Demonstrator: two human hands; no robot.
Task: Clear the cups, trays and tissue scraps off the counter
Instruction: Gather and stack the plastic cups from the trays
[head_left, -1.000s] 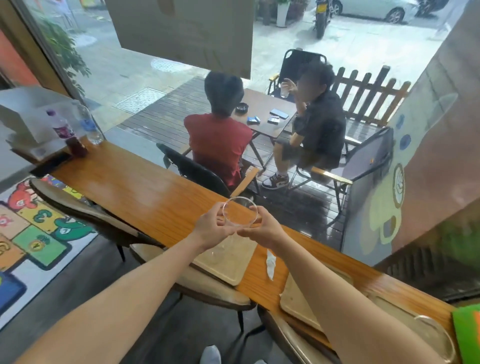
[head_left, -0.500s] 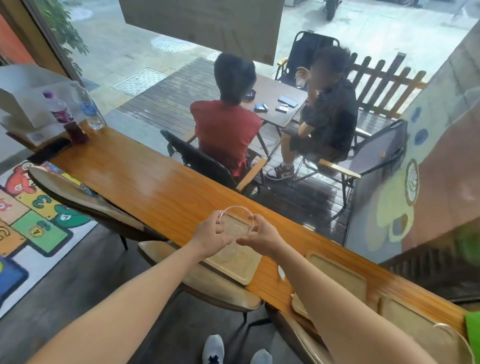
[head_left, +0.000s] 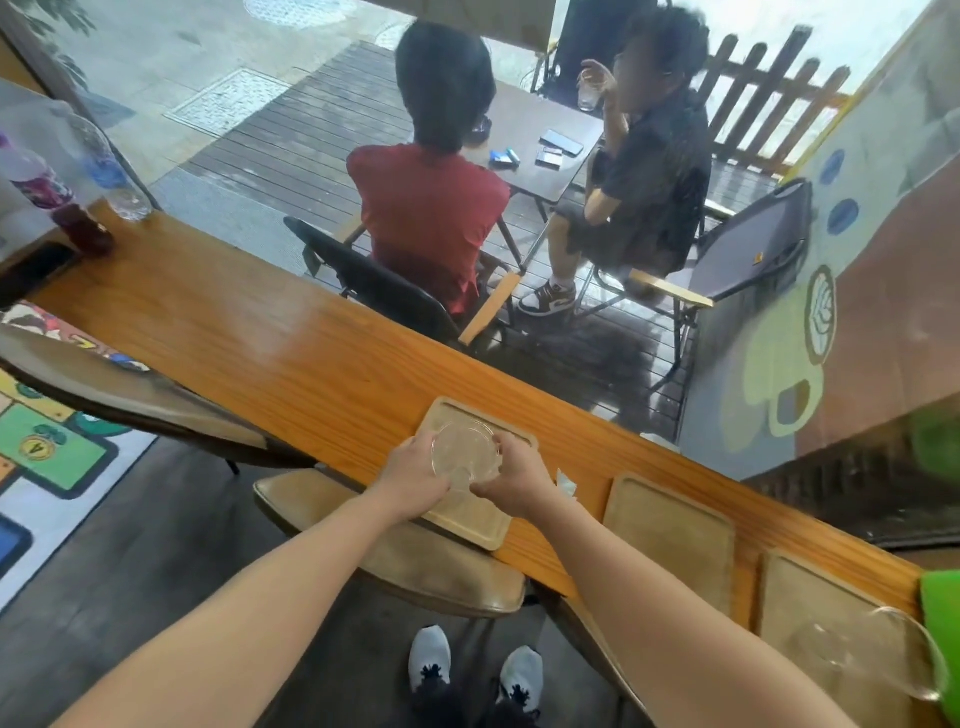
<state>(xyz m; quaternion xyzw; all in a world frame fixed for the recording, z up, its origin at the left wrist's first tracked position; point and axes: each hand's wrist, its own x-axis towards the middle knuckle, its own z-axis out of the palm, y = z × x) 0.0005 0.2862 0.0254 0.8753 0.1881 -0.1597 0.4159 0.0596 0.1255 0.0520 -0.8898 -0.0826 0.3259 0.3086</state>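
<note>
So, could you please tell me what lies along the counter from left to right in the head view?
Dark red bottle → clear bottle → tray under the held clear cup → tissue scrap → second tray → third tray → glass cup.

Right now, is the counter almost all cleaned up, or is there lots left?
Lots left. Nothing looks cleared yet. Both hands, left hand and right hand, hold a clear cup over the near tray. Two more trays, a tissue scrap and another clear cup remain.

Both hands (head_left: 467, 475) grip clear cup (head_left: 465, 454), seemingly over tray (head_left: 483, 525).
</note>
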